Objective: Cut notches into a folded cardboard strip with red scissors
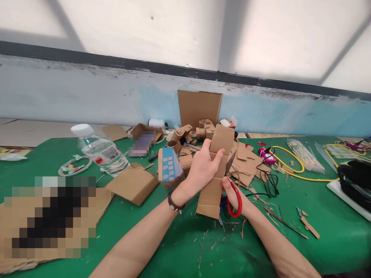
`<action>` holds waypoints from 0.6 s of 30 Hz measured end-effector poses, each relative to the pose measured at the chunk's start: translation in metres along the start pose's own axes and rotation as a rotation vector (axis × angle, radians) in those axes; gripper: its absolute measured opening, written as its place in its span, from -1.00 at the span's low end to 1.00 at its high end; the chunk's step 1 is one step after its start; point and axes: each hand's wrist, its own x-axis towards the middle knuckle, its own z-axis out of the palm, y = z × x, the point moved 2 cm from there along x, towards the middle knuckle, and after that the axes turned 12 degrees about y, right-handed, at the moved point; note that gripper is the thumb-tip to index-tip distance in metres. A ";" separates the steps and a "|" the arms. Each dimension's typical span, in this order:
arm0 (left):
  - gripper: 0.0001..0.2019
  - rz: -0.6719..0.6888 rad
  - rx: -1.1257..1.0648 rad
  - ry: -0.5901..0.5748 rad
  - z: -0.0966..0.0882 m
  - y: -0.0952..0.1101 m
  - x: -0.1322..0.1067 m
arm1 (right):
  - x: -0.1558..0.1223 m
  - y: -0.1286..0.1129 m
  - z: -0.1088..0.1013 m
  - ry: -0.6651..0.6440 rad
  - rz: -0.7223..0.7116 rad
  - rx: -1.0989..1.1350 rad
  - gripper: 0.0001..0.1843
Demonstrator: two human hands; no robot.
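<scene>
A long strip of brown cardboard [210, 193] with crosswise creases is held upright above the table. My left hand [204, 164] grips it around the middle, thumb across the front face. In my right hand [231, 193] are red-handled scissors [238, 206], their dark blade lying along the strip's right edge. Whether the blades are open is hard to see, since the cardboard hides part of them. Left of my left wrist stands a small cardboard piece with a blue printed panel [168, 165].
Cardboard scraps [245, 164] spread behind my right hand. A tilted water bottle [101, 150] and a folded cardboard piece [133, 183] are on the left. A yellow cable [303, 166], a bag of sticks [305, 154] and a black-and-white object [355, 189] lie right. Cardboard models [205, 129] sit behind.
</scene>
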 end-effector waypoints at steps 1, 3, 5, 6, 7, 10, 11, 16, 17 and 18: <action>-0.77 0.003 0.035 0.006 0.001 0.001 -0.001 | 0.000 0.001 0.000 -0.008 0.017 -0.023 -0.26; -0.77 0.004 0.081 0.022 0.003 0.002 -0.003 | 0.000 0.003 0.002 -0.002 0.030 -0.035 -0.20; -0.77 -0.002 0.099 0.024 0.004 0.003 -0.005 | 0.000 0.006 0.005 0.018 0.026 -0.012 -0.18; -0.77 -0.008 0.103 0.024 0.005 0.004 -0.005 | 0.000 0.008 0.007 0.026 0.024 0.007 -0.19; -0.77 -0.013 0.106 0.025 0.006 0.004 -0.006 | 0.000 0.010 0.008 0.032 0.025 0.031 -0.20; -0.78 -0.025 0.119 0.028 0.008 0.006 -0.010 | 0.002 0.019 0.012 0.043 0.059 0.113 -0.24; -0.79 -0.027 0.129 0.024 0.010 0.006 -0.011 | 0.003 0.022 0.012 0.055 0.073 0.135 -0.24; -0.80 -0.025 0.149 -0.017 0.015 0.008 -0.018 | 0.008 0.024 0.011 0.146 0.047 0.115 -0.15; -0.80 -0.023 0.138 -0.017 0.015 0.008 -0.017 | 0.008 0.023 0.010 0.164 0.028 0.087 -0.17; -0.80 -0.019 0.123 -0.010 0.013 0.008 -0.015 | 0.007 0.022 0.009 0.175 0.009 0.063 -0.18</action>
